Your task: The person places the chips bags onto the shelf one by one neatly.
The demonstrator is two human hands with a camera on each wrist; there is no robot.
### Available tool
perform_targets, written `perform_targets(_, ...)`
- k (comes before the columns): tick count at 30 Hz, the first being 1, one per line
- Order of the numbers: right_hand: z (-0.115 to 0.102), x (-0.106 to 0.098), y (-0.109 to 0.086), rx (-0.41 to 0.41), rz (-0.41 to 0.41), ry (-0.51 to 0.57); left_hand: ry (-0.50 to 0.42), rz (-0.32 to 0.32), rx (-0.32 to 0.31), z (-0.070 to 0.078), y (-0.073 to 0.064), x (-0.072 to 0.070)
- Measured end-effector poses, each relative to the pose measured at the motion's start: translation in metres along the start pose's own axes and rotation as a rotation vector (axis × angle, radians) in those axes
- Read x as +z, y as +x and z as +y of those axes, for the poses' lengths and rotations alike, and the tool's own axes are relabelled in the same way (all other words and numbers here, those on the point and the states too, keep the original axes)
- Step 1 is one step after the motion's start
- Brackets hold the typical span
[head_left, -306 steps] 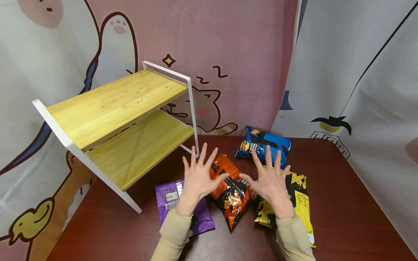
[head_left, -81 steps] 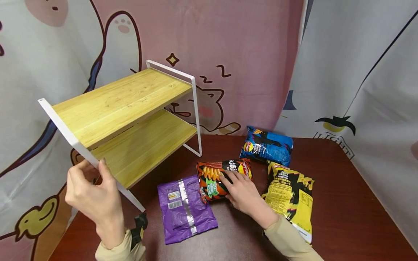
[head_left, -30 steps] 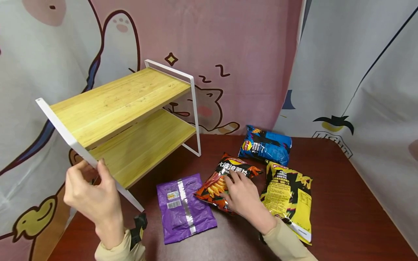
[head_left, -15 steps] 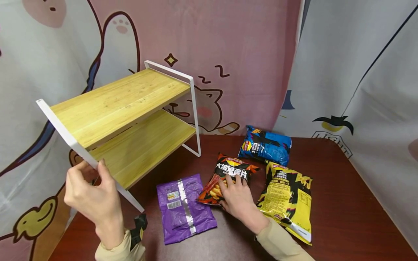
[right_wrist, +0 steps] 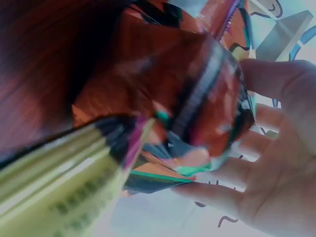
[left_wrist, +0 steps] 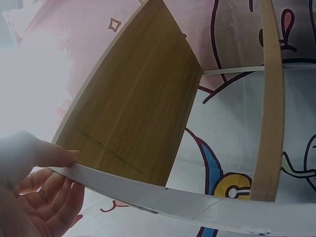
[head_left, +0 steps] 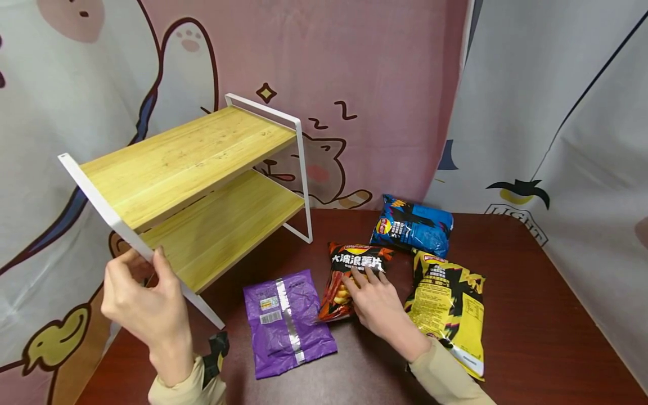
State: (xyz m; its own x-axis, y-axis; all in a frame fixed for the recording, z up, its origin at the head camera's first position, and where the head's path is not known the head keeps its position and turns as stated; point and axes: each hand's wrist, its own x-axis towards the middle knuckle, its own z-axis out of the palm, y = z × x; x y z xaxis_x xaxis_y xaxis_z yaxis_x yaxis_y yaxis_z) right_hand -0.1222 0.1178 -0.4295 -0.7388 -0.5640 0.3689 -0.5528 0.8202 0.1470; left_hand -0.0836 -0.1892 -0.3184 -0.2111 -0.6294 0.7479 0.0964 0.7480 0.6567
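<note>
My left hand pinches the near white upright of the two-tier shelf between thumb and fingers. The left wrist view shows the thumb on the white frame with the fingers curled beneath. My right hand rests its spread fingers on an orange-and-black chip bag, which lies on the table, printed front up. In the right wrist view, the thumb and fairly straight fingers touch the bag's edge. The fingertips are partly hidden there.
A purple packet lies between the shelf and the orange bag. Right of the right hand lies a yellow chip bag. A blue chip bag sits behind it, near the curtain. All lie on the dark red-brown table.
The right hand has turned the orange bag, which lay slanted earlier and now stands straighter toward the viewer. The left hand came to the shelf's upright and has stayed there.
</note>
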Motion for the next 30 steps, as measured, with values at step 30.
perform_targets(30, 0.041, -0.075, 0.036, -0.134, 0.428, 0.093, 0.013, -0.016, -0.023, -0.001, 0.0, 0.0)
